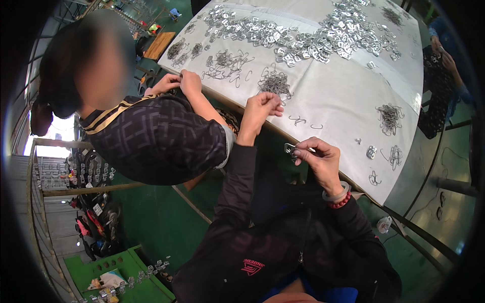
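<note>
Over the table's near edge, my right hand (321, 157) pinches a small silver metal buckle (289, 148) between thumb and fingers. My left hand (262, 108) is at the same edge, its fingers curled together; whether something small is in them I cannot make out. Just beyond those fingers lies a heap of thin wire hooks (275, 83). A few loose wire hooks (298, 120) rest on the white tabletop (333, 106) between my hands. To the right of my right hand are a little stack of metal buckles (372, 152) and another heap of wire hooks (389, 118).
A broad spread of metal buckles (323, 45) covers the table's far part. Close on my left sits a co-worker (161, 136), hands at the table edge near more hooks (225, 63). Another person's hands (444, 58) show at far right. A green table (81, 267) stands lower left.
</note>
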The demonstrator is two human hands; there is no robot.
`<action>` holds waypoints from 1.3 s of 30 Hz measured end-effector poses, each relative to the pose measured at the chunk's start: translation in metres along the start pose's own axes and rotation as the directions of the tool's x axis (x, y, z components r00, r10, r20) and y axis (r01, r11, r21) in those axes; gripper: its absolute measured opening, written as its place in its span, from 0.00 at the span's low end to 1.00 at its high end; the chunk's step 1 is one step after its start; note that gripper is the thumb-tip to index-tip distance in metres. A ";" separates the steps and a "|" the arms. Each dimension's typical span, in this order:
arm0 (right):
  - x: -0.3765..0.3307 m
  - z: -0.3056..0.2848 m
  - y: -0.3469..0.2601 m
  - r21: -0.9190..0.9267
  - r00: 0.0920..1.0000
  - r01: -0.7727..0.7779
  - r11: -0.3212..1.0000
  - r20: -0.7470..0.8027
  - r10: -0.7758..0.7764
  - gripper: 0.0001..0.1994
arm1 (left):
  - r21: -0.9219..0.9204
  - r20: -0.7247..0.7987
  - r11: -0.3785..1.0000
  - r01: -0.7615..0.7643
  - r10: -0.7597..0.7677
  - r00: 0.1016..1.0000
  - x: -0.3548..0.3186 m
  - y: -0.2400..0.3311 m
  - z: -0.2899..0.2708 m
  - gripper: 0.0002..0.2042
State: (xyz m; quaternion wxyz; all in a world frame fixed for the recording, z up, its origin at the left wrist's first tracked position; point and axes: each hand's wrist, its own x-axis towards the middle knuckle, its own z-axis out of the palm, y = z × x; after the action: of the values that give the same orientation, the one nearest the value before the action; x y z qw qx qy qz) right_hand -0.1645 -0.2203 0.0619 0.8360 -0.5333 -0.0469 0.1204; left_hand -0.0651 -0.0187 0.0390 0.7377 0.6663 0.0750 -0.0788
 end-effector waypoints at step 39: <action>0.299 -0.212 -0.004 -0.981 0.815 0.189 0.043 0.132 -0.564 0.09 | 0.271 -0.071 0.906 -0.326 0.357 0.932 -0.133 -0.023 0.037 0.04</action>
State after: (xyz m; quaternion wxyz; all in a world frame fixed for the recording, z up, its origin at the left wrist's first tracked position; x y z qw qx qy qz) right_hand 0.1686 -0.3334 -0.0400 0.2895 -0.9160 -0.1294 -0.2456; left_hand -0.2001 -0.0551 0.0492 0.6428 0.7615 -0.0100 0.0825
